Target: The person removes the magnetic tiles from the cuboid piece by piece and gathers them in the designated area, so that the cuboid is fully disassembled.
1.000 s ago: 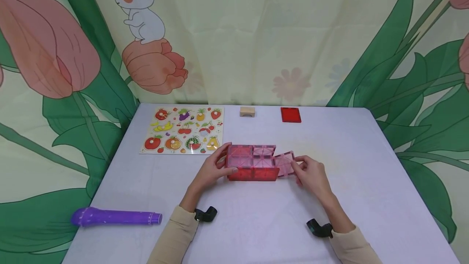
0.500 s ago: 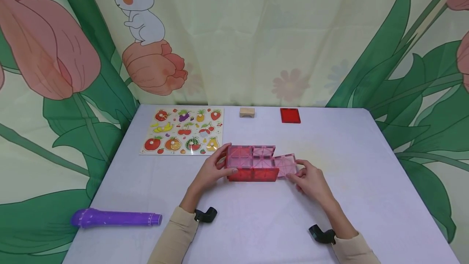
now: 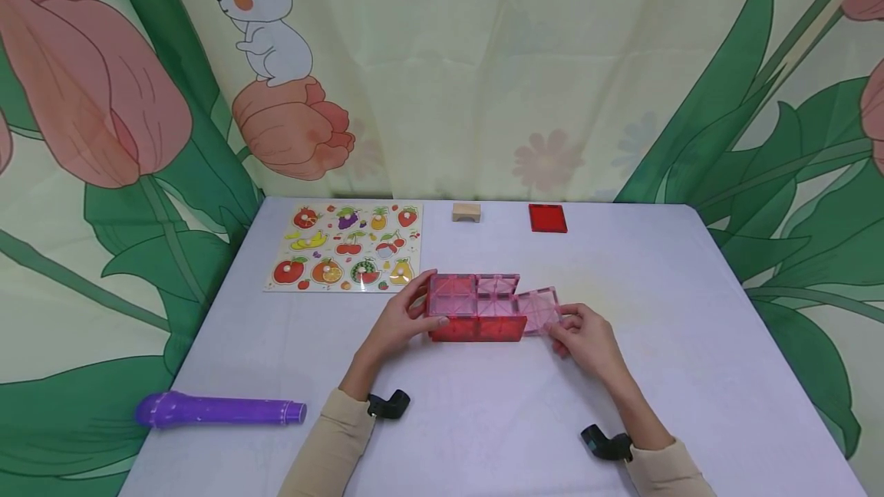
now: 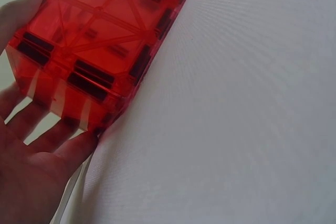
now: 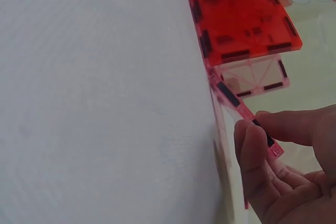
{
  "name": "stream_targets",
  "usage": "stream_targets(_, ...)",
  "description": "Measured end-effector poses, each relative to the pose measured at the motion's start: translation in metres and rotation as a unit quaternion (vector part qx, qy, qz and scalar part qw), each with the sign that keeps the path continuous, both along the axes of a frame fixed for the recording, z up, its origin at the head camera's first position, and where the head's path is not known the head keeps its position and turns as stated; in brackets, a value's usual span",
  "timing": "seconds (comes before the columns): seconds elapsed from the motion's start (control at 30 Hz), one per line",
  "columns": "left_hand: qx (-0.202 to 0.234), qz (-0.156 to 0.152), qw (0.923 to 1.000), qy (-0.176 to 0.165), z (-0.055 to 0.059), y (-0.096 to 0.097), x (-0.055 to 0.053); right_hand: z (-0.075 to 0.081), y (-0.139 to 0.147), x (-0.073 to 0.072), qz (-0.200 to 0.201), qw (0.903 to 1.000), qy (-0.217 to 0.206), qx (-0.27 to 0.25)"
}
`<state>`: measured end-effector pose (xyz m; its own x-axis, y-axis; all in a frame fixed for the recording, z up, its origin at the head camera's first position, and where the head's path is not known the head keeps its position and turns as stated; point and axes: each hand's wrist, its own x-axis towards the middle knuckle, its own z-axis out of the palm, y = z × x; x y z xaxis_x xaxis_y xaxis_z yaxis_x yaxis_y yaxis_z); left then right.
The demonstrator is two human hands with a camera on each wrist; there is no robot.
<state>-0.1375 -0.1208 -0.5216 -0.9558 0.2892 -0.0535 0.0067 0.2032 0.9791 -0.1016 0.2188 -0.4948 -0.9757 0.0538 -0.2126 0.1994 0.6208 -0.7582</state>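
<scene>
A long box (image 3: 483, 328) built of translucent magnetic tiles, red at the front and pink on top, lies in the middle of the table. My left hand (image 3: 399, 319) holds its left end, thumb on the front corner; in the left wrist view the other fingers spread across the red end wall (image 4: 55, 98). At the box's right end, my right hand (image 3: 588, 340) pinches a square pink magnetic tile (image 3: 537, 310) by its outer edge between thumb and fingers. In the right wrist view that tile's edge (image 5: 231, 97) slants upward, its inner end right at the box's bottom corner.
Behind the left hand lies a fruit picture board (image 3: 345, 245). A small wooden arch block (image 3: 466, 212) and a flat red magnetic tile (image 3: 548, 218) are at the back edge. A purple toy microphone (image 3: 221, 409) rests at the front left. A printed curtain (image 3: 442, 83) hangs behind the table.
My right hand has shifted slightly right and toward me, its grip moving to the pink tile's outer edge. The tile levelled, then lifted a little at its outer side. The left hand stays put.
</scene>
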Motion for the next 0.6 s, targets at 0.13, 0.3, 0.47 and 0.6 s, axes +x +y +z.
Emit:
stream_targets(0.13, 0.000, -0.001, 1.0000, -0.002, 0.0004, -0.0002, 0.0000, 0.0004, 0.0008, -0.0006, -0.008, 0.9999, 0.006, -0.011)
stream_targets(0.3, -0.001, 0.000, 1.0000, 0.002, 0.0000, -0.0007, 0.0006, 0.0016, 0.0030, -0.0027, -0.016, 0.9994, 0.018, -0.026)
stream_targets(0.47, -0.009, 0.002, 0.9999, 0.006, -0.0004, -0.0007, 0.0002, 0.0024, 0.0057, -0.0056, -0.020, 0.9993, 0.021, -0.025)
stream_targets(0.6, -0.008, 0.001, 1.0000, 0.005, 0.0007, -0.0005, 0.0004, 0.0044, 0.0085, -0.0083, -0.033, 0.9988, 0.028, -0.022)
